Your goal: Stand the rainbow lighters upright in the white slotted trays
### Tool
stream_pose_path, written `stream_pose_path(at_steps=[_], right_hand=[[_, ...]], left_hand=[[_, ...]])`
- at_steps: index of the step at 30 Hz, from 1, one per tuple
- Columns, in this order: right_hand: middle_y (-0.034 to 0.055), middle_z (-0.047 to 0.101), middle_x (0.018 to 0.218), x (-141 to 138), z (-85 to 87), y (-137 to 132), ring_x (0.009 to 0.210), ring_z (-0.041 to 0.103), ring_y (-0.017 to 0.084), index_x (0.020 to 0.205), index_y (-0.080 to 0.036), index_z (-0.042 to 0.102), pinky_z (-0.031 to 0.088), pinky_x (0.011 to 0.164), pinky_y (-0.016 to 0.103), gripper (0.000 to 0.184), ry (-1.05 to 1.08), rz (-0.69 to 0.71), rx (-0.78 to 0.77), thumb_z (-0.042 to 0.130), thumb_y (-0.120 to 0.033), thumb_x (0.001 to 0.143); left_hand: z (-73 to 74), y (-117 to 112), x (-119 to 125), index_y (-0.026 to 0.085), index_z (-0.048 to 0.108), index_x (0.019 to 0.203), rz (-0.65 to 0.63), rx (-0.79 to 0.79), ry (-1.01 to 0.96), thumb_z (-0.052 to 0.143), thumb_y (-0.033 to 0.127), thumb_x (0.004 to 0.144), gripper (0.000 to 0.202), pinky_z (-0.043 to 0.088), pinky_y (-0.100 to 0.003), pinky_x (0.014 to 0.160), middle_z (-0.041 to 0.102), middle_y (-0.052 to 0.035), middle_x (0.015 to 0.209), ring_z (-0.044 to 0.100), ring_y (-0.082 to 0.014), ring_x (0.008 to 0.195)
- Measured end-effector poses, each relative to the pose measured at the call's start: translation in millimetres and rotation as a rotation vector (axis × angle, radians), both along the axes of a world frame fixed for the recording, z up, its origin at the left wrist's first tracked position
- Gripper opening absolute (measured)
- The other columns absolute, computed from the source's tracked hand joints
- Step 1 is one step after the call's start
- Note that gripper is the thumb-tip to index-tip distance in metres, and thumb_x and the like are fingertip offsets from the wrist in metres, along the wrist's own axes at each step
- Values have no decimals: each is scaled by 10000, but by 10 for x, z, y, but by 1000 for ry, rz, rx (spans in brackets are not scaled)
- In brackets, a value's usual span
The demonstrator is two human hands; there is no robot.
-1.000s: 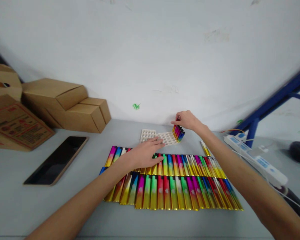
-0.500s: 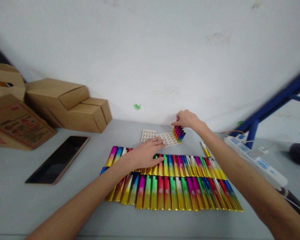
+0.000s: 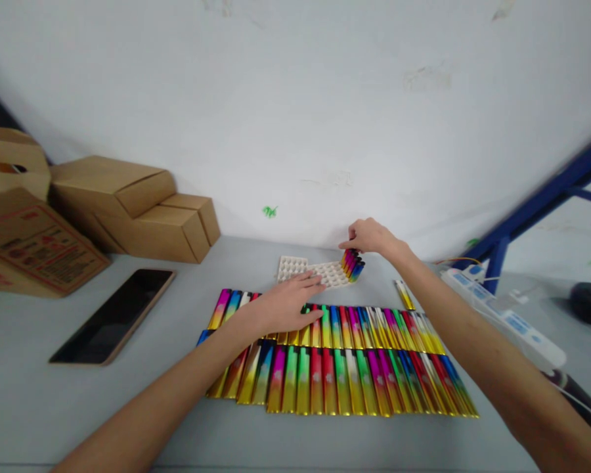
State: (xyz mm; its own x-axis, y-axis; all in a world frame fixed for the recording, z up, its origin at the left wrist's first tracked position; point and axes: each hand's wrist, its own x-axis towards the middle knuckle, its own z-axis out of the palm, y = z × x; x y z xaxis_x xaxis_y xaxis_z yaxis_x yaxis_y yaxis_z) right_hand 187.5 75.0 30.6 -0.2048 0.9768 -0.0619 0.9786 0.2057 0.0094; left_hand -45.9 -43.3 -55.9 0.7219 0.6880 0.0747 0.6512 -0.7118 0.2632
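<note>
Two rows of shiny rainbow-coloured lighters (image 3: 345, 371) lie side by side on the grey table (image 3: 39, 401). My left hand (image 3: 283, 302) rests flat on the far row, fingers stretched out, fingertips reaching a white tray with round holes (image 3: 308, 269). At the tray's right end stand several lighters (image 3: 353, 263) upright in the holes. My right hand (image 3: 369, 236) is curled over their tops, fingers pressed on them. One loose lighter (image 3: 404, 293) lies apart to the right of the rows.
A dark phone (image 3: 113, 315) lies at the left. Brown cardboard boxes (image 3: 128, 203) are stacked at the back left against the white wall. A white power strip (image 3: 502, 315) with cables lies at the right, behind it a blue metal frame (image 3: 536, 203).
Almost nothing. My right hand has shifted very slightly on the tops of the upright lighters; my left hand stays flat on the far row.
</note>
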Motion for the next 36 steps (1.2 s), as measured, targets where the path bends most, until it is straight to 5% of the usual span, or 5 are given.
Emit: stream_pose_path(at_steps=[6,21,36], right_hand=[[84,741,680,0,-23,14,733,718,231,902,-177,758,520,673,303,308,24,-4,9,712,-478,860],[78,754,661,71,-53,70,695,709,207,744,-169,758,511,654,279,322,-5,16,-69,713,-461,873],[109,785,763,17,-23,32,546,690,188,965,-158,805,532,604,296,404,49,124,-195,563,-481,971]], left_hand=[[-14,8,-6,142,514,1477,-1,17,-13,504,481,999,586,241,-412,1253,433,-125,1603,324,-272,1530],[-46,13,-9,134,514,1475,-3,25,-16,501,480,1003,586,246,-429,1258,418,-134,1608,318,-278,1532],[14,-5,1,132,507,1487,5,-6,6,501,483,1005,597,233,-425,1262,408,-127,1617,304,-279,1538]])
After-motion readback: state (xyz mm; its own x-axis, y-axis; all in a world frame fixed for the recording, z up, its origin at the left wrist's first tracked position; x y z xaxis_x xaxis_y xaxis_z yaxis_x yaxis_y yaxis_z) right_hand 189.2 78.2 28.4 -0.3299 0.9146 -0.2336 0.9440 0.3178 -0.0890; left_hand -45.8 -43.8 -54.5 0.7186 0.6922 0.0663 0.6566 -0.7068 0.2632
